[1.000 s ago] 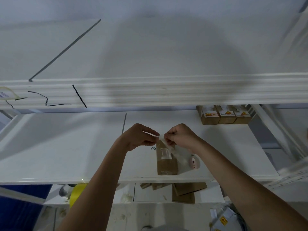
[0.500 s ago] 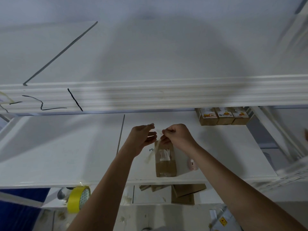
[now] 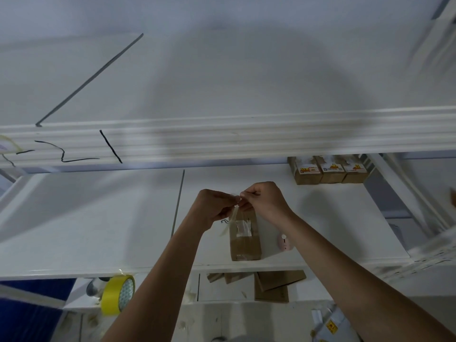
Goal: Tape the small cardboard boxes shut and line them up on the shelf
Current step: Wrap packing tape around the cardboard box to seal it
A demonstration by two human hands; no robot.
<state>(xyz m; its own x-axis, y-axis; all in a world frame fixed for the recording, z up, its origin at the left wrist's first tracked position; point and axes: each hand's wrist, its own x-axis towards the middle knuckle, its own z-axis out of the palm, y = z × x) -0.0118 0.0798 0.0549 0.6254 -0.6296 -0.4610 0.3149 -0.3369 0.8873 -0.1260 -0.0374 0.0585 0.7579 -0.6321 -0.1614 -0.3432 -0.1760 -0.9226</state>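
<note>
A brown cardboard box [image 3: 245, 236] stood on the white shelf [image 3: 98, 230], near its front edge, with clear tape across its face. Your left hand [image 3: 214, 208] and right hand [image 3: 265, 201] met just above it, each grip pinching a strip of clear tape [image 3: 232, 219] that hung down beside the box. Three taped boxes [image 3: 329, 169] sat in a row at the back right.

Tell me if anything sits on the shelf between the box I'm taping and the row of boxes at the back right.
Nothing visible does. The box stands near the front edge; bare white shelf runs to the three boxes. A small pink object lies just right, off that path.
</note>
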